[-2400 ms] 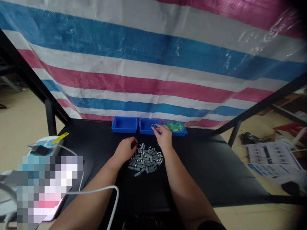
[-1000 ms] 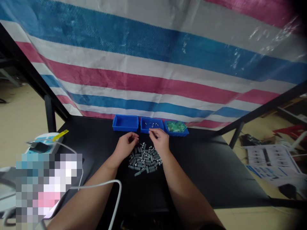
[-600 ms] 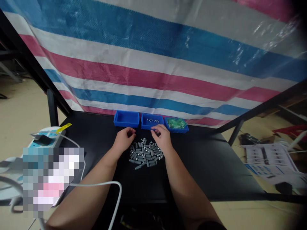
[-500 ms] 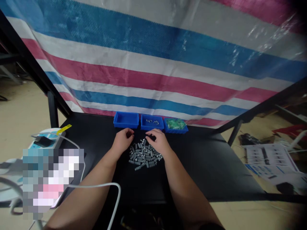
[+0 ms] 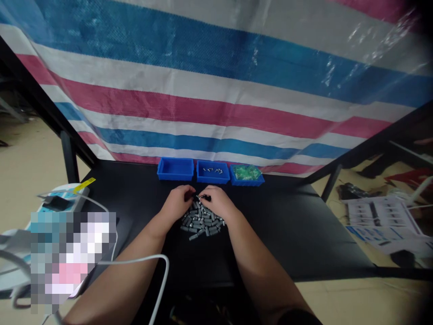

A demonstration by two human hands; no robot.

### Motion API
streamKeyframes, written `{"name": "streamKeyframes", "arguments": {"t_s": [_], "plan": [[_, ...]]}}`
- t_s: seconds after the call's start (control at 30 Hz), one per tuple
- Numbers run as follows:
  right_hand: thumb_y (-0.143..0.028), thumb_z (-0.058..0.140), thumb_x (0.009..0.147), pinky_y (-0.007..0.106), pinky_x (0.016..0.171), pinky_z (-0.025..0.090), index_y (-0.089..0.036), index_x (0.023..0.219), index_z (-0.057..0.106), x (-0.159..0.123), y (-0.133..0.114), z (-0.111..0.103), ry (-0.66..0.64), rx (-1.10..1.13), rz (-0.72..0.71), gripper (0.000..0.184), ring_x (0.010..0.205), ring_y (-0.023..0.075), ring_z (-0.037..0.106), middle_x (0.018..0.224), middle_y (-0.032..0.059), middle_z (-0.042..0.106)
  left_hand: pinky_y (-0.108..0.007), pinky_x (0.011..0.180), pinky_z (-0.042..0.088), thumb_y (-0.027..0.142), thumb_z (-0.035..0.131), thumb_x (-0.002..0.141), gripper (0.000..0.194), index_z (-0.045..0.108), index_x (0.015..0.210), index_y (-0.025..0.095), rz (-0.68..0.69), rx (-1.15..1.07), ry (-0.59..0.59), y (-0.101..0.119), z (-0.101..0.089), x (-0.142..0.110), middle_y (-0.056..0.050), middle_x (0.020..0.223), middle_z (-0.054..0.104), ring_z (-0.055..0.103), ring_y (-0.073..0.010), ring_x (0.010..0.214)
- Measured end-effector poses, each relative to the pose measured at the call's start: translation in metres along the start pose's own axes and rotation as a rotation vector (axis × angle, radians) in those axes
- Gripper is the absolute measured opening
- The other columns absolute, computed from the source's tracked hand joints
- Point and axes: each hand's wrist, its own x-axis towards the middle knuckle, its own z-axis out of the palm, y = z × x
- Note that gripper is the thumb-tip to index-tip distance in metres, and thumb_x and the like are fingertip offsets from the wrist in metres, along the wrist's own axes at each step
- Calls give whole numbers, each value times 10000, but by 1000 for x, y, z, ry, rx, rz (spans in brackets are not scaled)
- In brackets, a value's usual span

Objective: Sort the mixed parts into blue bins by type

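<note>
A heap of small grey cylindrical pieces (image 5: 203,223), some with shiny metal ends, lies on the black table (image 5: 277,225). At the heap's far left edge is my left hand (image 5: 179,201), its thumb and fingers curled in a pinch. My right hand (image 5: 218,201) reaches over the heap's far right side, also pinching, its fingertips close to those of the left. Anything between the fingertips is too small to make out. Part of the heap is hidden under my right hand.
Three blue bins stand in a row behind my hands: an empty left bin (image 5: 176,169), a middle bin (image 5: 213,172) with several small metal pieces, and a right bin holding green bags (image 5: 246,172). A white cable (image 5: 135,261) crosses my left forearm. A striped sheet (image 5: 203,108) hangs behind.
My hands have come closer together over the far edge of the heap. The right hand has moved left and slightly down, and the left slightly right. The view has shifted a little.
</note>
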Motion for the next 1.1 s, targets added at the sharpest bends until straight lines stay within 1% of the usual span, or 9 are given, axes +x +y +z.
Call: {"name": "streamKeyframes", "arguments": {"t_s": [0.13,0.27,0.33,0.4,0.57,0.7,0.77,0.93,1.1], "plan": [[-98,712,847,270,718,489,-226,897,774,-1,-2,-3,-5,6,20,151,766,156,636,865,24,681,-342,877,547,80,544,827,359,715,1112,217,100,103,-28,5,3,1,-70,1058,716,679,-202,923],[-105,703,865,263,706,487,-222,882,764,-1,2,-5,24,0,37,133,745,149,635,852,23,677,-384,998,514,61,497,865,426,713,1195,222,177,151,-102,6,7,4,-76,1123,728,665,-233,1065],[-118,705,868,264,710,493,-220,882,761,-2,5,-5,41,0,56,118,740,151,637,846,23,679,-389,1004,510,72,507,877,430,708,1226,222,193,162,-128,6,8,6,-81,1124,724,660,-238,1062],[-138,698,877,266,704,495,-219,885,758,-2,8,-8,72,0,59,101,731,152,634,836,22,678,-375,985,516,83,533,876,399,733,1188,228,201,158,-147,5,8,9,-81,1104,715,662,-232,1032],[-200,653,921,273,707,511,-220,927,747,6,8,-21,241,11,-12,97,740,162,637,829,29,679,-353,905,534,114,595,864,243,786,982,207,161,173,-159,5,9,15,-89,1019,705,677,-214,923],[-241,622,945,287,733,539,-217,962,748,21,14,-29,416,44,-16,130,762,176,661,875,51,702,-346,863,537,139,616,861,182,771,941,191,125,201,-132,7,9,15,-89,982,702,677,-214,894],[-228,635,929,289,737,543,-213,949,750,27,22,-30,458,40,12,118,758,179,667,872,55,709,-342,864,536,154,599,879,184,761,957,193,135,208,-121,6,9,13,-88,993,697,674,-214,908],[-167,651,894,297,762,527,-201,903,744,20,41,-34,446,-27,38,100,765,188,655,830,49,705,-334,873,532,205,582,904,182,746,983,210,156,202,-97,3,9,9,-80,1026,682,669,-210,934],[-151,641,895,296,770,518,-210,911,734,1,47,-48,424,-45,37,111,781,188,653,822,37,702,-333,834,533,227,568,909,185,737,983,214,143,196,-74,3,10,9,-73,1015,661,662,-192,864]]}}
